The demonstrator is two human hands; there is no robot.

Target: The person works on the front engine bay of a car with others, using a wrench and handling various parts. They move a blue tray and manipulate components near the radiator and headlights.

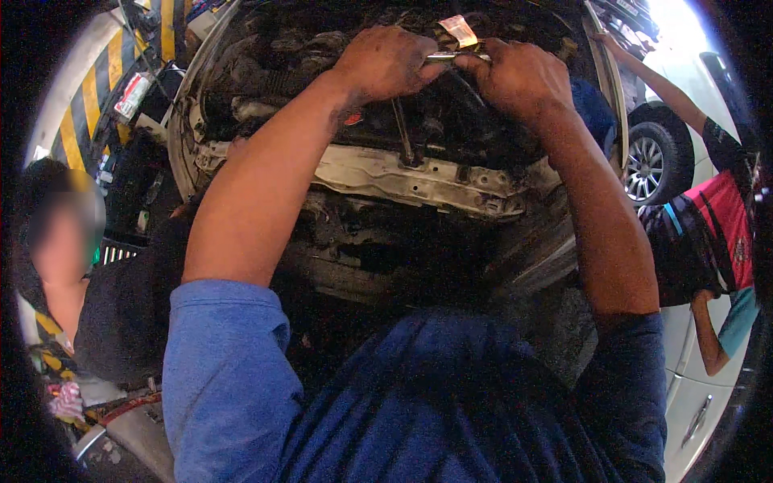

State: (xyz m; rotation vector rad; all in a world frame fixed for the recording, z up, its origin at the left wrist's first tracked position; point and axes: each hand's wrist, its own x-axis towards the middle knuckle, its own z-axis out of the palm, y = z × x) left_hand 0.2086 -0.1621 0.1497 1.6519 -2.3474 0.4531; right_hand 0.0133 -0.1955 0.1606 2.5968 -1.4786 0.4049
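Note:
Both arms reach over the open engine bay (282, 80) of a car. My left hand (386, 63) is closed around one end of a slim shiny metal rod or tool (441, 57). On its other end my right hand (523, 80) is closed too, thumb toward the left hand. The fingers hide most of the tool, so its exact kind is unclear. Just beyond the hands is a small orange and white paper or packet (458, 30); I cannot tell what it rests on. Below the hands, a thin dark strut (403, 133) runs down to the pale front crossmember (403, 173).
At the left sits a person in dark clothes (121, 314), near a yellow-and-black striped barrier (88, 101). To the right, another person in a red and black shirt (721, 221) reaches an arm toward the car's edge. Behind them is a white car with a silver wheel (646, 169).

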